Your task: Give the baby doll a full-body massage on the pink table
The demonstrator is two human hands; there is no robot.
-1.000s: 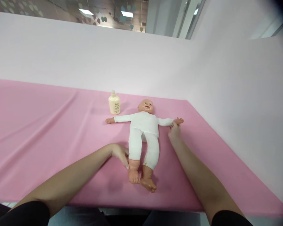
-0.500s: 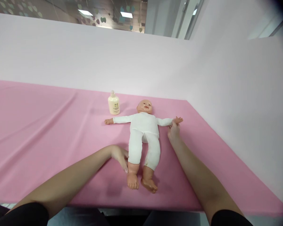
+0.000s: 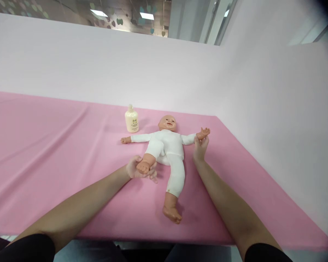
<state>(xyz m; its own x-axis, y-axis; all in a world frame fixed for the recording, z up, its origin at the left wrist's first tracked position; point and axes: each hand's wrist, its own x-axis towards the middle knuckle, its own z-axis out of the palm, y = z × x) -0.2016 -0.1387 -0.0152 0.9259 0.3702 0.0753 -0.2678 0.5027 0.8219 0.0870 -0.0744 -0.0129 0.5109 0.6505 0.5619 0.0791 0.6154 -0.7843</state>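
A baby doll (image 3: 168, 145) in a white bodysuit lies on its back on the pink cloth (image 3: 57, 153), head toward the far wall. My left hand (image 3: 138, 170) cups the foot of the doll's leg on my left, which is bent up with the knee raised. My right hand (image 3: 200, 148) grips the doll's wrist on my right and holds that arm lifted off the cloth. The doll's other leg lies straight toward me, and its other arm stretches flat to the left.
A small cream lotion bottle (image 3: 131, 120) stands upright just left of the doll's head. A pale partition wall (image 3: 276, 116) runs behind and along the right side. The table's front edge is near my body.
My left hand has taken the doll's foot and pushed that leg up into a bend. My right hand has lifted the doll's arm slightly off the cloth.
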